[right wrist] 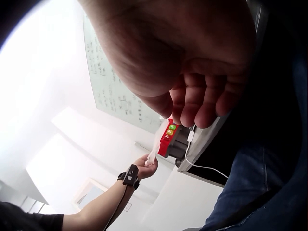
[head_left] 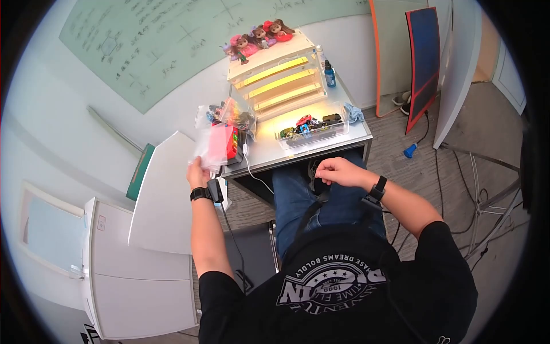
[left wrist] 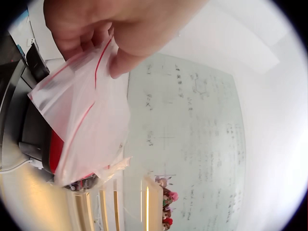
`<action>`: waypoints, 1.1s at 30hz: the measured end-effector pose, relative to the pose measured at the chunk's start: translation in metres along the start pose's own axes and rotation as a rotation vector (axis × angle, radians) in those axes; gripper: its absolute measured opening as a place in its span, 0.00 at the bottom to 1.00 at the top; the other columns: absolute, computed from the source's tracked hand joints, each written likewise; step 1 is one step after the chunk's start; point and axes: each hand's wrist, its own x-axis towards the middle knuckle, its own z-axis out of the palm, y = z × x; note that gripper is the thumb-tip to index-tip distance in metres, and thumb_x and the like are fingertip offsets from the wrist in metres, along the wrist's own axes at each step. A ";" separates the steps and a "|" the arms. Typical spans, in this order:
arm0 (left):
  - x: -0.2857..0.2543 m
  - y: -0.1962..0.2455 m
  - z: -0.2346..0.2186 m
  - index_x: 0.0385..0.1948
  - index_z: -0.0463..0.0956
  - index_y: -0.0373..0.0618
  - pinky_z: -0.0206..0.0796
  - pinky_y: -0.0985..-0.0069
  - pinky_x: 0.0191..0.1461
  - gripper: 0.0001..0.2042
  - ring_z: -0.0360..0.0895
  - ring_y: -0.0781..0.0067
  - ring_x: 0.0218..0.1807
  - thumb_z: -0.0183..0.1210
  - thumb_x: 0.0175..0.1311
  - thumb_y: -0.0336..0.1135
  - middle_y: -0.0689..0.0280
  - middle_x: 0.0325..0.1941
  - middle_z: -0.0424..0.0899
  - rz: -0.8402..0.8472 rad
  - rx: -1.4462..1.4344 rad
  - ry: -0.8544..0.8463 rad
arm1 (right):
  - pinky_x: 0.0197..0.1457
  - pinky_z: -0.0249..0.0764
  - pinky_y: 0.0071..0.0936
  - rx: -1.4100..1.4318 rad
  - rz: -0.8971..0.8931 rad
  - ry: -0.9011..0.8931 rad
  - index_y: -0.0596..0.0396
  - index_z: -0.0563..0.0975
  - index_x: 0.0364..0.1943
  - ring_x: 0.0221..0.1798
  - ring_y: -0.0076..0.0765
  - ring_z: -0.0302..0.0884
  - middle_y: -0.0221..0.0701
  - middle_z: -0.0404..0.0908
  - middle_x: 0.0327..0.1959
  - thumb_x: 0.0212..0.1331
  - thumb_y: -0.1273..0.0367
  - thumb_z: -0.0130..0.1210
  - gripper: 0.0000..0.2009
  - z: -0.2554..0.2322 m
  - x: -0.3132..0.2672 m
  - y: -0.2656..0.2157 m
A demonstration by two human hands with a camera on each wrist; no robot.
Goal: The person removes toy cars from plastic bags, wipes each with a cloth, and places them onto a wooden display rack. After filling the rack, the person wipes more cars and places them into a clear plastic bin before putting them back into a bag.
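Head and wrist views: left hand (head_left: 197, 174) pinching clear bags (head_left: 213, 148), right hand (head_left: 339, 172) idle

Head view. The left hand is holding the clear bags by their near end, at the left corner of the table (head_left: 260, 152). The bags are lying against the red box (head_left: 232, 143), which is probably propping up their far end. To the right, the clear bin (head_left: 321, 139) is containing toy cars (head_left: 305, 127); its walls are apparently preventing them from rolling away. The right hand is hovering over the person's lap, off the table, its fingers loosely bent.

Left wrist view. The thumb is pressing from one side and the bent fingers from the other, closing the grip on the bag edges near a red strip. This edge pinch is leaving the rest of the plastic hanging free, likely because thin film is giving little else to hold.

Right wrist view. The fingers are curling loosely toward the palm, partly open, and are gripping nothing visible. Beyond them, the left hand is holding the clear bags beside the red box, while a white cable (right wrist: 192, 163) is hanging over the table edge.
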 end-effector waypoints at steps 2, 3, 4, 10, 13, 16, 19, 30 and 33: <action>-0.005 0.018 0.005 0.55 0.74 0.38 0.78 0.58 0.63 0.11 0.83 0.59 0.56 0.54 0.76 0.26 0.57 0.55 0.83 0.171 -0.163 -0.138 | 0.41 0.79 0.22 -0.010 0.002 -0.002 0.58 0.84 0.42 0.35 0.19 0.80 0.25 0.84 0.34 0.73 0.65 0.60 0.10 0.001 0.000 0.004; -0.003 0.029 0.010 0.55 0.74 0.38 0.77 0.58 0.64 0.10 0.83 0.58 0.56 0.54 0.76 0.27 0.56 0.56 0.83 0.213 -0.211 -0.151 | 0.41 0.79 0.22 0.019 -0.006 0.002 0.58 0.83 0.42 0.35 0.18 0.80 0.25 0.84 0.33 0.73 0.65 0.60 0.09 0.003 0.001 0.006; 0.001 0.040 0.016 0.55 0.74 0.38 0.77 0.57 0.65 0.10 0.83 0.57 0.57 0.54 0.76 0.27 0.56 0.56 0.83 0.255 -0.258 -0.160 | 0.40 0.79 0.22 0.042 -0.003 0.006 0.57 0.83 0.42 0.35 0.18 0.80 0.24 0.84 0.33 0.73 0.65 0.60 0.09 0.004 0.001 0.008; 0.008 0.072 0.075 0.53 0.77 0.37 0.76 0.61 0.66 0.12 0.83 0.55 0.59 0.55 0.74 0.33 0.54 0.57 0.85 0.192 -0.576 -0.321 | 0.40 0.78 0.21 0.060 0.009 0.012 0.57 0.83 0.41 0.34 0.18 0.78 0.23 0.82 0.32 0.73 0.65 0.60 0.09 0.002 0.006 0.014; 0.036 0.064 0.083 0.52 0.78 0.36 0.79 0.64 0.60 0.15 0.84 0.58 0.55 0.58 0.72 0.36 0.53 0.54 0.85 0.189 -0.409 -0.230 | 0.40 0.76 0.21 0.048 0.023 0.013 0.57 0.83 0.41 0.34 0.17 0.77 0.22 0.82 0.31 0.72 0.65 0.60 0.09 -0.002 0.013 0.016; 0.043 0.057 0.068 0.44 0.77 0.31 0.79 0.65 0.49 0.09 0.85 0.62 0.43 0.60 0.66 0.27 0.55 0.45 0.85 -0.039 0.803 0.007 | 0.43 0.77 0.19 0.062 0.081 0.020 0.57 0.82 0.43 0.36 0.16 0.76 0.22 0.80 0.33 0.74 0.66 0.58 0.08 -0.011 0.012 0.020; 0.024 0.024 0.067 0.64 0.67 0.26 0.78 0.63 0.47 0.33 0.84 0.55 0.41 0.66 0.59 0.36 0.49 0.47 0.83 0.270 0.724 0.147 | 0.42 0.77 0.19 0.088 0.118 0.003 0.57 0.82 0.43 0.36 0.16 0.76 0.22 0.80 0.33 0.74 0.66 0.59 0.08 -0.025 0.003 0.029; -0.012 0.052 0.113 0.61 0.79 0.42 0.71 0.61 0.67 0.19 0.80 0.45 0.62 0.56 0.68 0.30 0.48 0.58 0.84 0.777 1.378 -0.611 | 0.40 0.76 0.19 0.153 0.298 0.145 0.57 0.83 0.41 0.34 0.18 0.78 0.24 0.82 0.31 0.72 0.65 0.61 0.09 -0.052 0.006 0.092; 0.016 0.044 0.123 0.57 0.81 0.40 0.73 0.61 0.64 0.17 0.83 0.45 0.58 0.52 0.69 0.28 0.49 0.57 0.86 0.629 1.403 -0.596 | 0.39 0.76 0.19 0.126 0.344 0.141 0.56 0.84 0.42 0.33 0.19 0.78 0.24 0.82 0.31 0.72 0.65 0.60 0.09 -0.055 0.013 0.096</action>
